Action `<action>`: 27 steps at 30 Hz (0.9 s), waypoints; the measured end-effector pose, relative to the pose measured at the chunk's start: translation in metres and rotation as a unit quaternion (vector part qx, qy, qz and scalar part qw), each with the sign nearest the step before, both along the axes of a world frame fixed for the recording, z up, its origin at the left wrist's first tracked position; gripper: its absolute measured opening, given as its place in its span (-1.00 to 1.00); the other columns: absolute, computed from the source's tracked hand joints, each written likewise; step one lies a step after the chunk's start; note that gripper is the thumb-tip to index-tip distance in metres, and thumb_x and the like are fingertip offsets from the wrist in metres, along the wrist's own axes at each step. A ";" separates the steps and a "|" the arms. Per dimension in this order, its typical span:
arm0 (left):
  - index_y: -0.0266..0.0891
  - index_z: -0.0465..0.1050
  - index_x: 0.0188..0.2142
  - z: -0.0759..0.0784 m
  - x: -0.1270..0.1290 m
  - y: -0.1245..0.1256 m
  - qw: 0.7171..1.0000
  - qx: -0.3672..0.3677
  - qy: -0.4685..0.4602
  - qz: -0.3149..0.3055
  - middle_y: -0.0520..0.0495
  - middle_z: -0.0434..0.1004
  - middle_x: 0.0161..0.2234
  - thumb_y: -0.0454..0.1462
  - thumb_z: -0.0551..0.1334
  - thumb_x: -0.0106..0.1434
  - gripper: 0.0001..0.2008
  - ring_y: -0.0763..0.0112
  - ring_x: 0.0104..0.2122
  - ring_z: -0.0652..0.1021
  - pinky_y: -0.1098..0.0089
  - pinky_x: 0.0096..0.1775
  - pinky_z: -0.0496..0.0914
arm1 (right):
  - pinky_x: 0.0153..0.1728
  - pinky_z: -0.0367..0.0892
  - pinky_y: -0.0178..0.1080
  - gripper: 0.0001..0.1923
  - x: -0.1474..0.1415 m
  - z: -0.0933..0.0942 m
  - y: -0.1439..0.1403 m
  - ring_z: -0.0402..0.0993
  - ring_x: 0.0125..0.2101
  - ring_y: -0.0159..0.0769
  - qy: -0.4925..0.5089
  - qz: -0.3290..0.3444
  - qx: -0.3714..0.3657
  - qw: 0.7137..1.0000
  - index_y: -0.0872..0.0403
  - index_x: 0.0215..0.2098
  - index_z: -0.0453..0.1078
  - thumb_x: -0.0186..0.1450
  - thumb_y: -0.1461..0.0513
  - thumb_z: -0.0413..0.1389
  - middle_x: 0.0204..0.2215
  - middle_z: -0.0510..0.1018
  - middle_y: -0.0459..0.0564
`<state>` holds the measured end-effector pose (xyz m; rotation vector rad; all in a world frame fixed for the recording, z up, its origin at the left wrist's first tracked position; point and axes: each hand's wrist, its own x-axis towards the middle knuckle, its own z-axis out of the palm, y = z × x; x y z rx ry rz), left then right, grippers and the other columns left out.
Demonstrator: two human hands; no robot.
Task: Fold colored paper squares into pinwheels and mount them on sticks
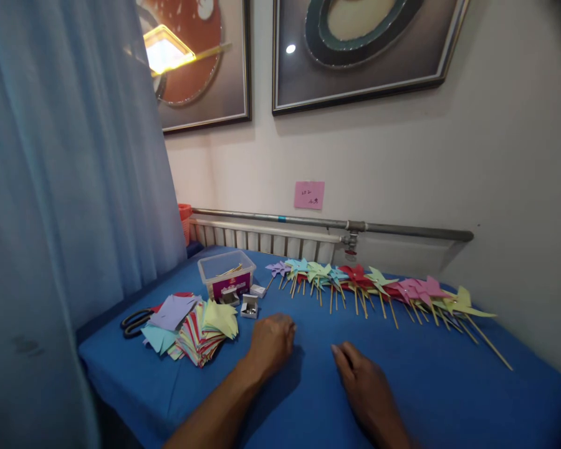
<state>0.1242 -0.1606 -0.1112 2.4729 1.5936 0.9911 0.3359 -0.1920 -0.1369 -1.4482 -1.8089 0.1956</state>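
Note:
My left hand [272, 342] is curled into a loose fist over the blue cloth, just right of the small boxes and the paper stack. Nothing shows between its fingers. Lower and to the right, my right hand [362, 380] is also closed, its thumb against the curled fingers, with no object visible in it. A stack of cut paper squares [203, 330] in several colours lies left of my left hand. Behind that hand stands a small open white box [249, 306] with tiny shiny pieces inside. Finished paper pinwheels [355, 277] on sticks lie in a long row beyond both hands.
A clear plastic tub [227, 274] with sticks stands behind the stack. Black-handled scissors [135, 322] lie partly under paper at the left. A blue curtain [75, 156] hangs along the left edge. A metal pipe [308, 221] and a radiator [262, 239] run behind the table.

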 end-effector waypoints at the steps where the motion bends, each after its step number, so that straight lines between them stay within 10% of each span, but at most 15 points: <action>1: -0.21 0.54 -0.32 -0.002 -0.012 -0.007 1.000 0.013 0.005 0.007 -0.17 0.53 -0.36 -0.26 0.05 0.41 -0.70 0.28 -0.37 0.47 0.32 -0.31 0.21 | -0.50 0.14 -0.25 -0.45 0.002 0.000 0.000 0.33 -0.62 -0.30 0.007 -0.001 -0.005 1.000 -0.05 -0.54 0.14 0.41 -0.20 -0.23 -0.64 0.45 -0.09; 10: -0.24 0.50 0.01 0.010 -0.138 -0.039 0.961 0.039 0.180 0.208 -0.25 0.45 0.16 -0.32 0.21 0.22 -0.65 -0.03 0.16 0.36 0.04 0.12 0.19 | -0.45 0.15 -0.23 -0.53 -0.004 0.002 -0.001 0.34 -0.58 -0.28 0.022 0.019 -0.058 0.998 -0.04 -0.55 0.13 0.38 -0.11 -0.18 -0.64 0.39 -0.12; 27: -0.16 0.58 -0.35 -0.001 -0.150 -0.035 0.973 0.058 0.129 0.182 -0.13 0.63 -0.09 -0.30 0.10 0.39 -0.72 0.15 -0.04 0.52 0.18 -0.01 0.28 | -0.49 0.16 -0.24 -0.56 -0.003 0.004 -0.001 0.32 -0.61 -0.27 0.043 0.008 -0.077 0.996 -0.05 -0.58 0.13 0.35 -0.08 -0.13 -0.68 0.36 -0.15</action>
